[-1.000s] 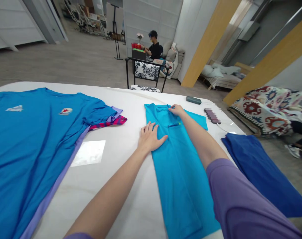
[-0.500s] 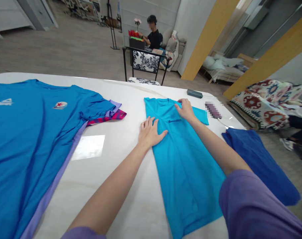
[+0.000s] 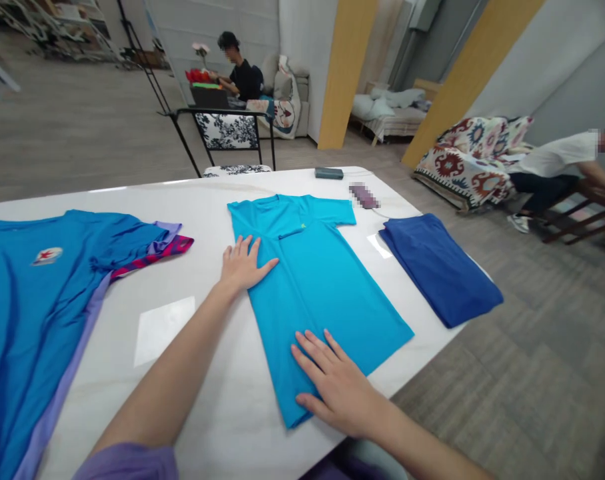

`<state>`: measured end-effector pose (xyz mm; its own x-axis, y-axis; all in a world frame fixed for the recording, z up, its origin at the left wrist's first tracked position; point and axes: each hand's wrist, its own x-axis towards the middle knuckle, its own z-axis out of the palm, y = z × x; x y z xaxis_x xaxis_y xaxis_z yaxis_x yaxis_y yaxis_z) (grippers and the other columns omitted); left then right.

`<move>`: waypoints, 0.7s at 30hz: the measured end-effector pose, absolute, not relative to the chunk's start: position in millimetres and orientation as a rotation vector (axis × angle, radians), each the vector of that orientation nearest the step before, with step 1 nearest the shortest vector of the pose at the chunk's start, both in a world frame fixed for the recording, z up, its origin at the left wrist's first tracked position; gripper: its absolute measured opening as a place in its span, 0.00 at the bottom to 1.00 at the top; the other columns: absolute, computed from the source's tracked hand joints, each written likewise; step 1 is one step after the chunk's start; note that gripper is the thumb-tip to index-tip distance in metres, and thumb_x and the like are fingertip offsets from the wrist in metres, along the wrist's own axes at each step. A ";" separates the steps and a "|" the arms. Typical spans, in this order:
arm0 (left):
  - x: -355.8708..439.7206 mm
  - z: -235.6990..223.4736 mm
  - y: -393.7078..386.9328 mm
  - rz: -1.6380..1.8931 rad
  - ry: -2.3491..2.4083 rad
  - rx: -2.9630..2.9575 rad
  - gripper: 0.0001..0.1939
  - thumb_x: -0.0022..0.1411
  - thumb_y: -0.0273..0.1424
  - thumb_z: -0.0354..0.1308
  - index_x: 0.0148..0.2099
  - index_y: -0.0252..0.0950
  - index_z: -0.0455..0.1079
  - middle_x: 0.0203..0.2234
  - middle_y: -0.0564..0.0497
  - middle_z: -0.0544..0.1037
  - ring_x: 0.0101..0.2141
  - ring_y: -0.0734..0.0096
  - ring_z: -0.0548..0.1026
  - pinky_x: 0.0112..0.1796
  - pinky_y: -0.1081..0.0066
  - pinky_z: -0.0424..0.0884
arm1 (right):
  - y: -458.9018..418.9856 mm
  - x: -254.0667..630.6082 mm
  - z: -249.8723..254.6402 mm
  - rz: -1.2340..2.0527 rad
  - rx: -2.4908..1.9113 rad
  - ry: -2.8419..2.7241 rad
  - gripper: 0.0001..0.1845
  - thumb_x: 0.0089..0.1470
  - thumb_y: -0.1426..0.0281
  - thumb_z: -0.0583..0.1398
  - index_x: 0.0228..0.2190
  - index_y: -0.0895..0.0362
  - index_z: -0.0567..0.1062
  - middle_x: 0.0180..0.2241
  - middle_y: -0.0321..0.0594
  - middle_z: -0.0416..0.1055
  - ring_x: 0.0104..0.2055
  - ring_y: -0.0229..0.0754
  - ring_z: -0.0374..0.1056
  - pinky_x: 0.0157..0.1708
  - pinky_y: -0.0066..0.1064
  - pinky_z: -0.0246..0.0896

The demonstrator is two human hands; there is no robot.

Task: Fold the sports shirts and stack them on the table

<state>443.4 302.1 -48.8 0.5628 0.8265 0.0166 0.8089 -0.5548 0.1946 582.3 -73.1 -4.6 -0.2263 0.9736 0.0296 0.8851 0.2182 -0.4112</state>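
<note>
A turquoise T-shirt (image 3: 327,280) lies on the white table with its left side folded over toward the middle and its right sleeve spread out. My left hand (image 3: 242,265) rests on the folded side below the shoulder, fingers spread and palm down. Near the shirt's bottom hem, my right hand (image 3: 335,380) lies flat with its fingers stretched out. Neither hand grips the cloth. To the left, a blue T-shirt (image 3: 37,300) with a small red and white badge lies over lilac and red-patterned clothing.
A folded dark blue garment (image 3: 440,267) lies at the table's right edge. Behind the shirt are a dark oblong case (image 3: 328,173) and a blurred-out phone-like object (image 3: 364,195). A black-framed chair (image 3: 227,133) stands beyond the white table (image 3: 192,380). Two people sit farther off.
My right hand has moved from the shirt's upper right down to its lower hem and now lies flat. My left hand stays on the folded side. The view has turned right.
</note>
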 end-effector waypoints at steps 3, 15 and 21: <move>452.1 -38.1 298.4 0.084 1.442 2.613 0.52 0.71 0.68 0.48 0.84 0.41 0.56 0.83 0.38 0.51 0.81 0.35 0.46 0.77 0.35 0.44 | -99.0 619.0 7.4 0.336 -1.806 -1.939 0.46 0.73 0.49 0.63 0.81 0.49 0.55 0.77 0.49 0.62 0.77 0.59 0.62 0.76 0.59 0.60; 810.0 26.9 299.5 0.288 1.129 2.495 0.22 0.74 0.51 0.62 0.55 0.39 0.77 0.53 0.38 0.84 0.55 0.46 0.81 0.55 0.57 0.74 | -175.4 795.1 -37.8 -0.003 -2.439 -1.117 0.22 0.71 0.44 0.61 0.48 0.48 0.76 0.47 0.47 0.80 0.43 0.60 0.80 0.45 0.55 0.72; 894.5 -7.6 313.7 0.240 1.192 2.493 0.32 0.66 0.51 0.71 0.59 0.30 0.77 0.59 0.24 0.80 0.64 0.33 0.76 0.62 0.48 0.72 | -161.4 788.3 -41.6 0.050 -2.301 -1.247 0.10 0.73 0.57 0.61 0.41 0.48 0.75 0.39 0.42 0.79 0.40 0.54 0.78 0.40 0.49 0.67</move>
<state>894.5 313.7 -7.6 0.6285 0.7778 -0.0045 0.7155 -0.5760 0.3954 788.3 -161.4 -41.6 0.5758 0.7910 0.2069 0.7719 -0.4424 -0.4566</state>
